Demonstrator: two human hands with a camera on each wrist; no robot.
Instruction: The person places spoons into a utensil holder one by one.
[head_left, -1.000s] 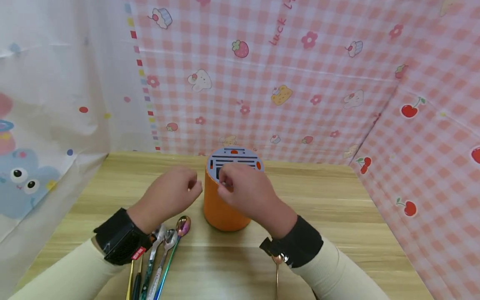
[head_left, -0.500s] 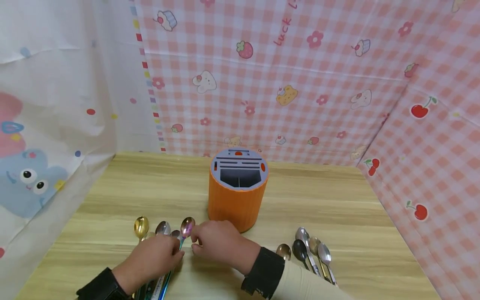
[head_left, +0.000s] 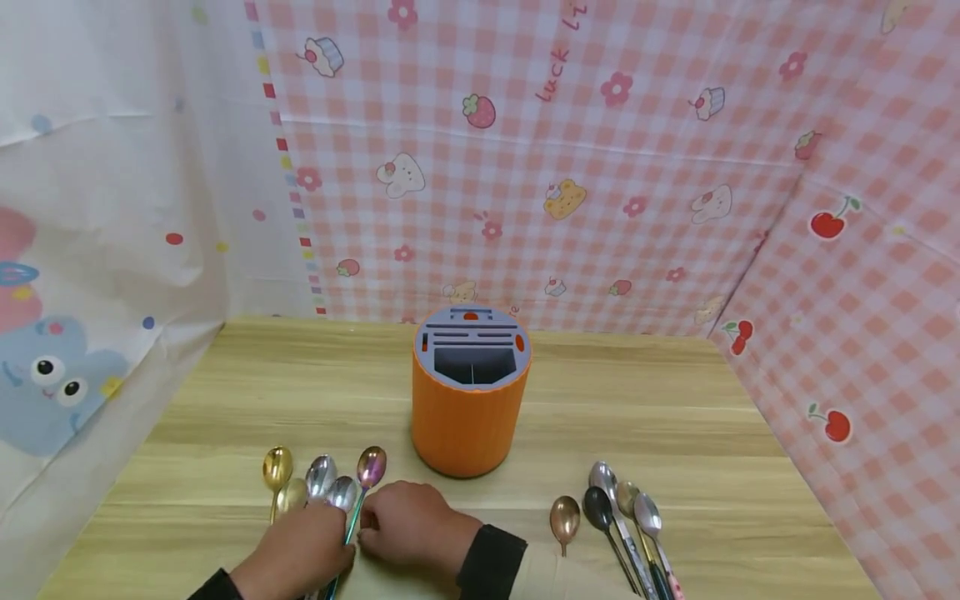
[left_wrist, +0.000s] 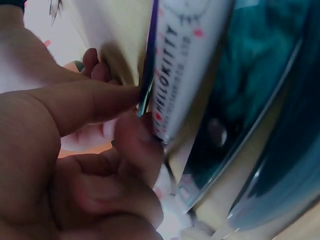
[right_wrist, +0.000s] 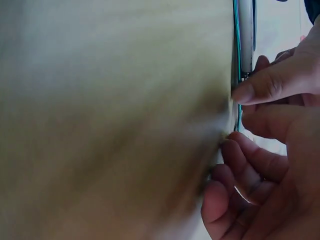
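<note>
My left hand [head_left: 300,546] reaches over several spoons at the front left, its thumb and index finger pinching the handle of a rainbow-coloured spoon [head_left: 371,467]. The left wrist view shows a white printed spoon handle [left_wrist: 177,65] right against those fingers, with a dark green marbled handle [left_wrist: 240,85] alongside. Just right of the rainbow spoon, my right hand [head_left: 412,525] has loosely curled fingers, their tips right at its handle. Beyond the left hand lie the bowls of a gold spoon [head_left: 277,468], a smaller gold spoon [head_left: 292,496] and two silver spoons [head_left: 321,473].
An orange cylindrical utensil holder [head_left: 465,433] with a grey slotted top [head_left: 480,335] stands behind the hands. At the right lie a copper-coloured spoon [head_left: 565,519], a black spoon [head_left: 597,506] and several others. Patterned cloth [head_left: 480,167] hangs behind the wooden table [head_left: 637,400].
Both hands have come down and toward the front left, from before the holder to the left spoons. The left thumb and index finger have closed on the rainbow spoon's handle.
</note>
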